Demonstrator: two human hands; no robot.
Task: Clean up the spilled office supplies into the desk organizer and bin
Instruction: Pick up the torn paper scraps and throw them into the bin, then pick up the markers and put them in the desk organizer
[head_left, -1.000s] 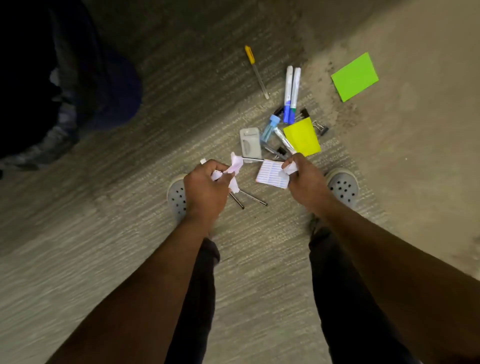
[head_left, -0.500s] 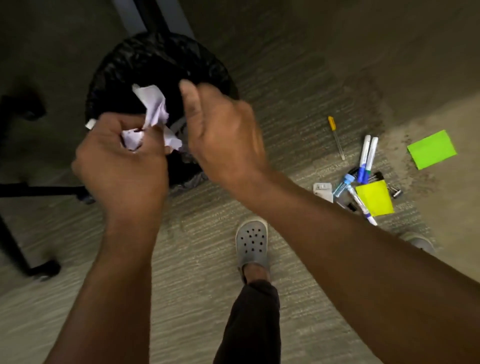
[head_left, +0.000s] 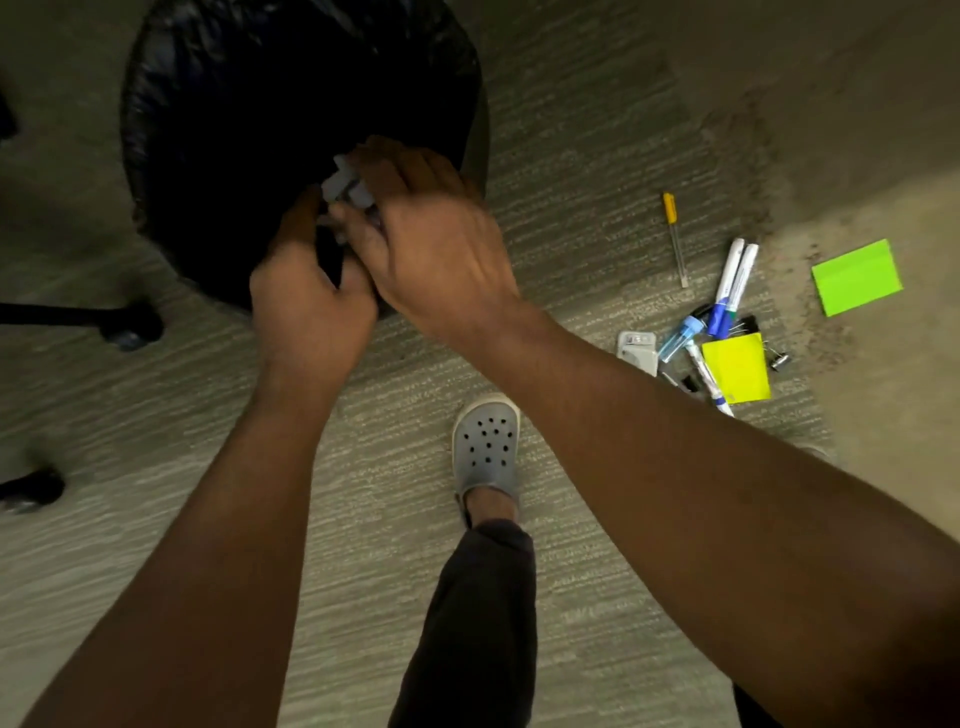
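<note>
Both hands, the left hand (head_left: 306, 306) and right hand (head_left: 431, 244), clutch crumpled white paper scraps (head_left: 345, 187) over the black-lined round bin (head_left: 218, 93), where loose bits may flutter onto the carpet.

Crumpled paper (head_left: 347, 186) over the black-lined bin (head_left: 171, 104), between hands.

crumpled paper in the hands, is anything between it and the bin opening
Nothing visible. The crumpled paper is already held over the dark mouth of the bin, between the left hand and the right hand, with only open bag beneath it.
</note>
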